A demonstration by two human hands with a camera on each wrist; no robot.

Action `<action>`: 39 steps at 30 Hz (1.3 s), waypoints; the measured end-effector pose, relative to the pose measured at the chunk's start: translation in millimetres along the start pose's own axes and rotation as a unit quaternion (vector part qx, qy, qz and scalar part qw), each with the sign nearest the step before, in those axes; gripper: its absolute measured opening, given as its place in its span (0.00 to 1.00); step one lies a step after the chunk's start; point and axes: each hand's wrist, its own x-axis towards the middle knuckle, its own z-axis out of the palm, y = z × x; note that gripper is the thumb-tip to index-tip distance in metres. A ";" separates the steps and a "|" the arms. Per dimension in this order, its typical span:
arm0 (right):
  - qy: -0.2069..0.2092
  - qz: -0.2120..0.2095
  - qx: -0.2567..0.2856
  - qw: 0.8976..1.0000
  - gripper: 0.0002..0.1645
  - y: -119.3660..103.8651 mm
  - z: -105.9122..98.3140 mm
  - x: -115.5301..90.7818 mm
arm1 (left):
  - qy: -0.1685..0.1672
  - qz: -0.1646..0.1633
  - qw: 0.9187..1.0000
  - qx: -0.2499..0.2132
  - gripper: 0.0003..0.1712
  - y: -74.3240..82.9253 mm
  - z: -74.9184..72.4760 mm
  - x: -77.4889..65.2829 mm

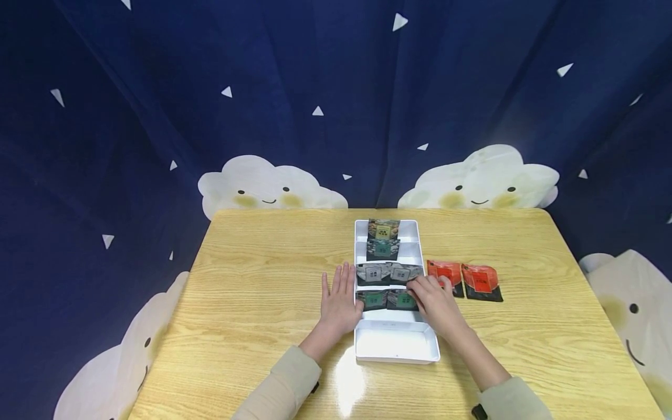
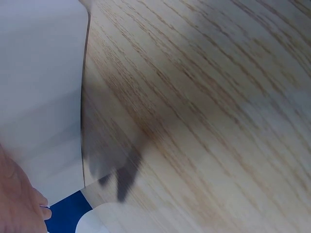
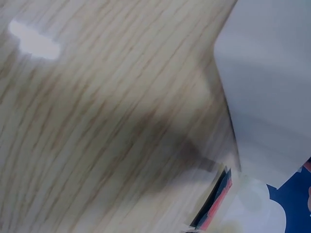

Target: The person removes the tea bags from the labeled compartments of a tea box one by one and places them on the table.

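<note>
The glossy wooden counter [image 1: 262, 251] could let things skid, and the likeliest to go is the long white tray [image 1: 397, 341], should the right side push harder than the left resists. Against that, the left hand [image 1: 340, 300] lies on the counter along the tray's left edge, its fingers straight and a little apart, gripping nothing, the thumb at the rim. The right hand [image 1: 434, 303] is bent over the tray's right edge, fingers curled at the corner of the right grey packet [image 1: 405, 273]; whether they pinch it or merely touch it I cannot tell. A tug there might pull that packet out of line with the left grey packet [image 1: 374, 273], and a low knuckle could knock the right green packet [image 1: 403, 300], beside the left green packet [image 1: 373, 300] in the next compartment nearer the person. Outside the tray, the nearer red packet [image 1: 445, 273] lies partly under the right hand, so a drawn-back finger could drag it into the farther red packet [image 1: 482, 281]. The teal packet [image 1: 382, 249] and yellow packet [image 1: 383, 232], at the far end, look safer. Every packet has a coloured label panel with small dark characters, too blurred to read; no brand is legible.
</note>
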 end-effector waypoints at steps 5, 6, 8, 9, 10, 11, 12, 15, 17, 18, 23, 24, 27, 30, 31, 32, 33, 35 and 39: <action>-0.016 0.013 -0.001 1.000 0.12 -3.5 -6.9 2.4 | 0.007 0.002 1.000 -0.005 0.43 0.2 0.4 -0.4; -0.013 0.016 0.001 1.000 0.13 -4.2 -8.8 3.4 | 0.008 0.003 1.000 -0.005 0.43 0.2 0.6 -0.4; -0.005 0.019 0.005 1.000 0.15 -5.4 -13.7 5.8 | 0.008 0.002 1.000 0.000 0.43 0.3 0.8 -0.2; 0.001 0.020 0.008 1.000 0.16 -6.0 -16.4 7.2 | 0.008 0.002 1.000 -0.001 0.43 0.3 0.8 -0.1; 0.008 0.021 0.012 1.000 0.16 -6.6 -19.3 8.7 | 0.007 0.001 1.000 -0.001 0.42 0.3 0.8 0.0; 0.015 0.021 0.016 1.000 0.16 -7.0 -22.2 10.2 | 0.006 0.001 1.000 0.000 0.42 0.3 1.0 0.1; 0.024 0.021 0.023 0.999 0.16 -7.6 -25.6 11.7 | 0.005 0.000 1.000 -0.001 0.43 0.3 0.9 0.2; 0.053 0.024 0.038 0.998 0.15 -8.9 -35.8 15.8 | 0.001 -0.002 1.000 -0.002 0.43 0.3 1.0 0.5; 0.075 0.028 0.045 0.996 0.14 -8.3 -42.1 17.9 | 0.002 -0.001 1.000 -0.002 0.43 0.3 1.2 0.7; 0.085 0.032 0.049 0.995 0.13 -7.7 -45.2 18.8 | 0.002 -0.001 1.000 -0.002 0.43 0.3 1.1 0.6; 0.123 0.046 0.055 0.990 0.12 0.3 -58.5 20.0 | 0.001 -0.002 1.000 -0.004 0.43 0.3 1.3 0.5; 0.127 0.050 0.054 0.989 0.11 2.6 -60.6 19.2 | 0.000 -0.002 1.000 -0.004 0.43 0.3 1.2 0.4; 0.133 0.067 0.048 0.988 0.10 11.7 -65.6 14.4 | 0.001 -0.002 1.000 -0.006 0.43 0.3 0.9 0.2; 0.134 0.091 0.046 0.986 0.09 21.9 -68.9 7.2 | 0.001 -0.001 1.000 -0.007 0.43 0.2 0.4 -0.2; 0.134 0.099 0.045 0.985 0.10 25.4 -69.5 4.6 | 0.004 0.000 1.000 -0.008 0.42 0.0 0.4 -0.4; 0.132 0.108 0.046 0.984 0.10 29.1 -69.6 1.9 | 0.005 0.001 1.000 -0.008 0.42 -0.1 0.2 -0.4; 0.129 0.118 0.046 0.984 0.10 32.5 -69.5 -0.9 | 0.005 0.002 1.000 -0.007 0.42 -0.1 0.1 -0.5; 0.121 0.133 0.045 0.983 0.10 39.1 -68.3 -6.9 | 0.007 0.005 1.000 -0.004 0.42 -0.3 -0.2 -0.7; 0.104 0.156 0.040 0.981 0.09 49.7 -61.7 -19.1 | 0.012 0.006 1.000 -0.007 0.42 -0.3 -0.9 -0.8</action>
